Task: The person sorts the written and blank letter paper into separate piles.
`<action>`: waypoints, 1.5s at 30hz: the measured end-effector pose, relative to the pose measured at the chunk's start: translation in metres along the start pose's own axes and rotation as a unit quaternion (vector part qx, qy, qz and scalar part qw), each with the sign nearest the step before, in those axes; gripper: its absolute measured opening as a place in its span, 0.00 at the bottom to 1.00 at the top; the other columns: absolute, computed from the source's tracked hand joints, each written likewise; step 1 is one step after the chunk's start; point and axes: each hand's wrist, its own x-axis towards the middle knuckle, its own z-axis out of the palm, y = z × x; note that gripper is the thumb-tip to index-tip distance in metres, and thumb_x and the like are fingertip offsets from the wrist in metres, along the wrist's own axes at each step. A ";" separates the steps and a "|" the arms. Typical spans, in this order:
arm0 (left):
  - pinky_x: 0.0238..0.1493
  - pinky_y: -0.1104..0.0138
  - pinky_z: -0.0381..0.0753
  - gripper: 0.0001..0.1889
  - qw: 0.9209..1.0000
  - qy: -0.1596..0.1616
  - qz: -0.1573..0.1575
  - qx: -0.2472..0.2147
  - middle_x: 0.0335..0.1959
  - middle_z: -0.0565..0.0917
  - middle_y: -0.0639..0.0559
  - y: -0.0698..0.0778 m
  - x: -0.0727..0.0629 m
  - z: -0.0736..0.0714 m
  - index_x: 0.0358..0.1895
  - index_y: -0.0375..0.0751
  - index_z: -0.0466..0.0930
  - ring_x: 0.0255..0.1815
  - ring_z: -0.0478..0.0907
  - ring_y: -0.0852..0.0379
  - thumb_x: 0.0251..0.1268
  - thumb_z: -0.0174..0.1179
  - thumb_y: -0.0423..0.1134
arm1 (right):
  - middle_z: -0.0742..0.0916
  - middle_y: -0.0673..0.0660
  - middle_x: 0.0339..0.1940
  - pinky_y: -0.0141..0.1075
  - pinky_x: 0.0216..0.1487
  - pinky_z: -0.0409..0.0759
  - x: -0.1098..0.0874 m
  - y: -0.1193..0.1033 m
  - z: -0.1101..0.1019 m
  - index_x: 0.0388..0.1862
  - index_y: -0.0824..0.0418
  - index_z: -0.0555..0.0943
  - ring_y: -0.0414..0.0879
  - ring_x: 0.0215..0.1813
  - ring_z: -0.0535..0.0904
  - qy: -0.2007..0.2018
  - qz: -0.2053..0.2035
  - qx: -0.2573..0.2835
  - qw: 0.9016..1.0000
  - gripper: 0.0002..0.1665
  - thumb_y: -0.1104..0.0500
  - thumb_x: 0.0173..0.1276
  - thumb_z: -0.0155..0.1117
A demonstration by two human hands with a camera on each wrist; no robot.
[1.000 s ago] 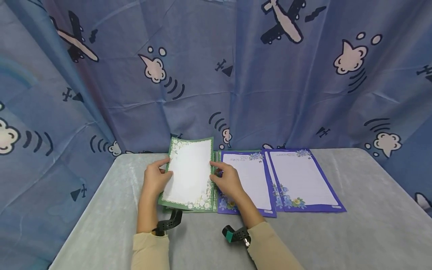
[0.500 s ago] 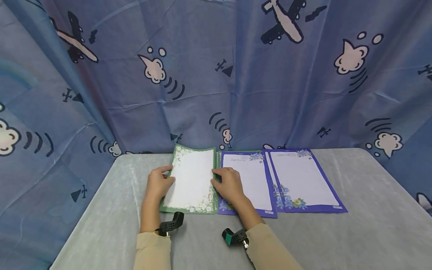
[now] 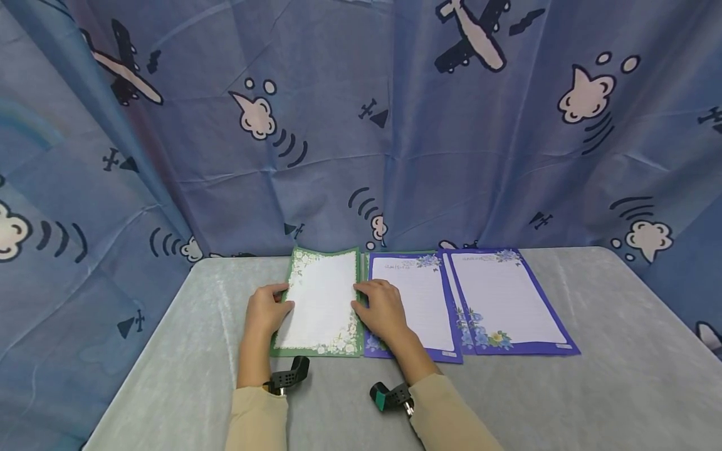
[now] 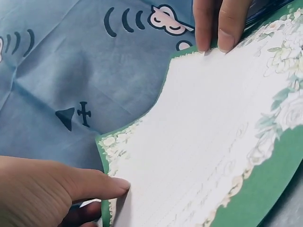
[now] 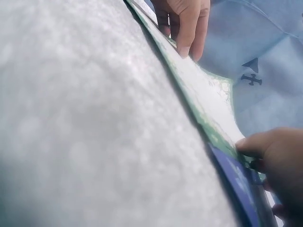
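Note:
A sheet of stationery paper [image 3: 323, 294] with a green border and white flowers lies bowed at the left of the table. My left hand [image 3: 266, 310] pinches its left edge, the thumb on top. At the opposite edge my right hand [image 3: 385, 308] pinches the sheet with thumb and fingers. The left wrist view shows the sheet [image 4: 189, 123] curving up between the two hands. Beneath my right hand lies a purple-bordered sheet [image 3: 423, 300] with blue flowers, partly covered by it. A little green paper shows behind that sheet's top edge.
More purple-bordered paper [image 3: 513, 294] overlaps to the right. All of it lies on a grey cloth-covered table [image 3: 338, 407]. A blue curtain [image 3: 338, 125] with planes and clouds hangs right behind the table's far edge. A black camera mount sits on each wrist.
Both hands have lowered the green-bordered sheet toward the table and nearer to me. Its tilt has levelled and its lower edge now lines up. The purple-bordered sheets have stayed put.

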 end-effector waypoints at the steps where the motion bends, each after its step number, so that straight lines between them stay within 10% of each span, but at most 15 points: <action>1: 0.57 0.48 0.79 0.24 1.000 0.002 0.002 0.002 0.55 0.84 0.33 0.000 0.000 0.000 0.64 0.35 0.80 0.56 0.81 0.40 0.63 0.65 0.32 | 0.89 0.58 0.57 0.57 0.67 0.73 0.000 0.000 0.000 0.56 0.59 0.87 0.59 0.65 0.79 -0.001 -0.001 -0.004 1.000 0.21 0.55 0.64 0.73; 18: 0.53 0.49 0.81 0.19 1.000 -0.005 0.007 0.020 0.50 0.87 0.35 0.002 -0.004 -0.005 0.57 0.33 0.84 0.51 0.83 0.41 0.62 0.66 0.32 | 0.91 0.56 0.53 0.51 0.64 0.77 -0.001 -0.004 0.001 0.51 0.59 0.89 0.56 0.63 0.81 0.023 -0.029 -0.096 0.995 0.20 0.50 0.64 0.74; 45: 0.56 0.48 0.81 0.21 1.000 0.000 -0.011 0.014 0.53 0.86 0.34 0.005 -0.002 -0.005 0.60 0.34 0.83 0.54 0.84 0.41 0.63 0.65 0.34 | 0.88 0.60 0.58 0.54 0.65 0.76 -0.001 -0.007 0.004 0.52 0.60 0.88 0.59 0.65 0.79 0.015 -0.017 -0.090 0.996 0.20 0.50 0.67 0.70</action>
